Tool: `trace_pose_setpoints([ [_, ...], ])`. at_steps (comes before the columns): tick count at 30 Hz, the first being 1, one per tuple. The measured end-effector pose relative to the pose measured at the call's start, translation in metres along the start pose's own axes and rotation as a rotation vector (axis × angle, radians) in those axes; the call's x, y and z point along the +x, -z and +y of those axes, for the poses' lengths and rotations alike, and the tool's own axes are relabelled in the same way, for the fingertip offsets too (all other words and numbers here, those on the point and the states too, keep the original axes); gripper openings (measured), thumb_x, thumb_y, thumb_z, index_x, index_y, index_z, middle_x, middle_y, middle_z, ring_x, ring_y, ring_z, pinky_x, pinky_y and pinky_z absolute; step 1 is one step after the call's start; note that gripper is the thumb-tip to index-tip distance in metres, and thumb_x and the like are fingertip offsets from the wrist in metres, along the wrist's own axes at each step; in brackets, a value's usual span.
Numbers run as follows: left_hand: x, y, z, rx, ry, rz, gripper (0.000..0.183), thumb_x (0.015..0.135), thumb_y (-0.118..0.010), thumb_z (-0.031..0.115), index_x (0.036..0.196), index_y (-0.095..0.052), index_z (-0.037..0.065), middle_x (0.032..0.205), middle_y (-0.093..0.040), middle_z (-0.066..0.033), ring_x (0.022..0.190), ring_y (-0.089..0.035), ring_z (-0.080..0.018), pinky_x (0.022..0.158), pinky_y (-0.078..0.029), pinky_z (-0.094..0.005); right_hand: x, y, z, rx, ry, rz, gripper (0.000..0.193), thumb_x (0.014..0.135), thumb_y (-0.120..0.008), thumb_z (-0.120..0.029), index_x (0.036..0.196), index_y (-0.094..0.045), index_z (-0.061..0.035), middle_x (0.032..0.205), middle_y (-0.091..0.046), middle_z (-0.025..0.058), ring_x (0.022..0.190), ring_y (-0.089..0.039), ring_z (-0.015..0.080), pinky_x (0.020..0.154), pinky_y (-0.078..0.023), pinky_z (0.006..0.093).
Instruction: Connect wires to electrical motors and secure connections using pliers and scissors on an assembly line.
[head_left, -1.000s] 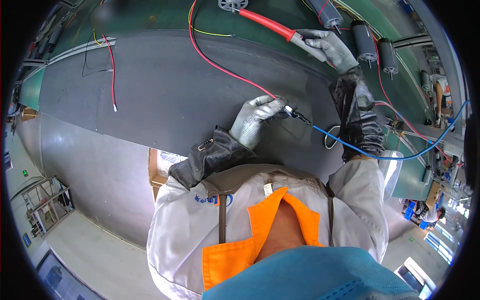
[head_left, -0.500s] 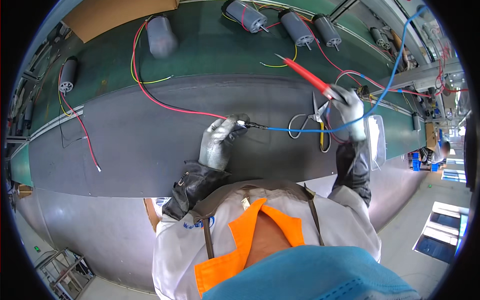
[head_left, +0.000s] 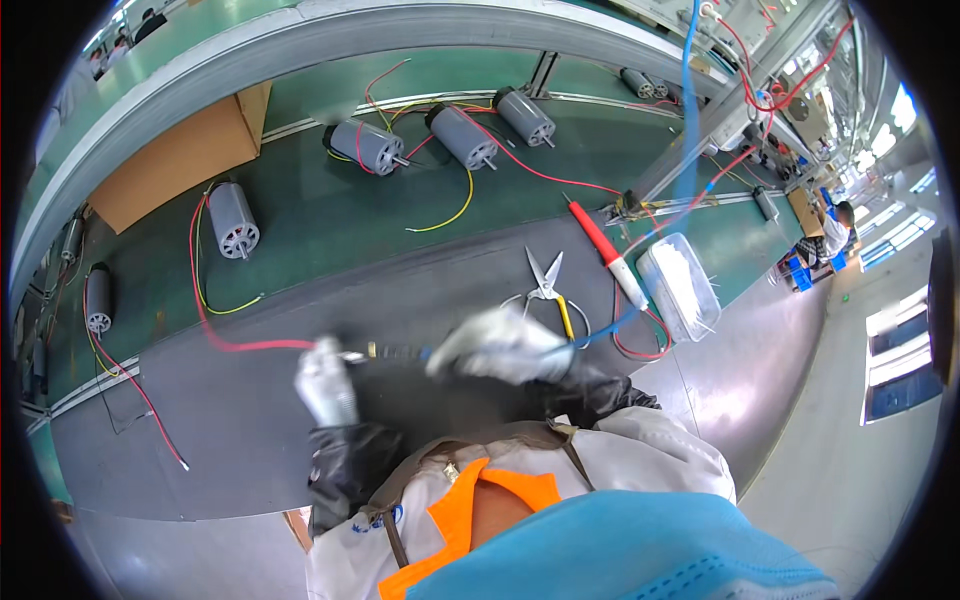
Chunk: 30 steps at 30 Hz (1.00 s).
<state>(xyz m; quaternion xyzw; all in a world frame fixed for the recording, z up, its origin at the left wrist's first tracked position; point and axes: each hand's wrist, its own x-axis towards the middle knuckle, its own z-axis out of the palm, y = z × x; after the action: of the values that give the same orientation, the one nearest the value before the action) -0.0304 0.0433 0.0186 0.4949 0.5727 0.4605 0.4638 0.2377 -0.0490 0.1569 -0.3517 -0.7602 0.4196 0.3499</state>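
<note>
My left hand [head_left: 327, 383], in a pale work glove, is closed round the end of a red cable [head_left: 240, 347]. A silvery tip sticks out past its fingers, to the right. That cable runs back to a grey cylindrical motor [head_left: 233, 220]. My right hand [head_left: 500, 347], gloved and smeared by motion, is closed on a blue lead [head_left: 618, 322]. The lead's dark end piece [head_left: 403, 351] points at the red cable's tip, with a small gap between them. Just beyond my right hand lie scissors [head_left: 545, 280] with one yellow handle and a red pen-shaped tool [head_left: 600, 240].
A clear plastic box [head_left: 682, 290] stands right of the red tool. Several motors, including one at the far left [head_left: 99, 300], lie with loose wires on the green bench [head_left: 330, 235]. Cardboard [head_left: 180, 160] stands at the back; a metal frame bar [head_left: 300, 30] crosses above. Another person [head_left: 838, 235] is far right.
The red pen-shaped tool has gone from my right hand onto the bench. My right hand has come across to the blue lead, whose end is now apart from the red cable. The view has shifted.
</note>
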Motion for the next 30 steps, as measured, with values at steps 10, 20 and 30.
trace_pose_setpoints([
  [10, -0.002, 0.189, 0.013, 1.159, -0.548, 0.897, 0.052, 0.096, -0.063, 0.032, 0.137, -0.053, 0.001, 0.133, -0.057, -0.0212, 0.121, -0.055, -0.0389, 0.103, -0.044, -0.0503, 0.081, 0.07, 0.153, 0.032, -0.165, 0.584, 0.029, 0.089, -0.073, -0.017, 0.107, -0.061, 0.0029, 0.09, -0.065, 0.0107, 0.08, -0.062, 0.0193, 0.072, -0.054, 0.0348],
  [20, 0.054, 0.065, 0.04, 0.597, -0.676, 0.142, 0.045, 0.093, -0.063, 0.008, 0.137, -0.053, 0.003, 0.132, -0.056, -0.0182, 0.125, -0.053, -0.0342, 0.106, -0.043, -0.0417, 0.224, 0.161, 0.27, 0.089, -0.589, 0.263, 0.052, 0.088, -0.068, -0.009, 0.136, -0.05, -0.0031, 0.103, -0.071, 0.0129, 0.088, -0.072, 0.022, 0.069, -0.06, 0.0385],
  [30, 0.052, 0.035, 0.057, -0.024, -0.366, 0.06, 0.036, 0.097, -0.062, 0.011, 0.131, -0.058, 0.0, 0.126, -0.061, -0.0135, 0.113, -0.061, -0.0198, 0.099, -0.048, -0.0317, 0.276, 0.018, 0.244, -0.264, -0.518, 0.559, 0.074, 0.086, -0.059, -0.009, 0.153, -0.031, -0.0177, 0.099, -0.07, 0.0235, 0.083, -0.072, 0.0375, 0.074, -0.057, 0.0447],
])
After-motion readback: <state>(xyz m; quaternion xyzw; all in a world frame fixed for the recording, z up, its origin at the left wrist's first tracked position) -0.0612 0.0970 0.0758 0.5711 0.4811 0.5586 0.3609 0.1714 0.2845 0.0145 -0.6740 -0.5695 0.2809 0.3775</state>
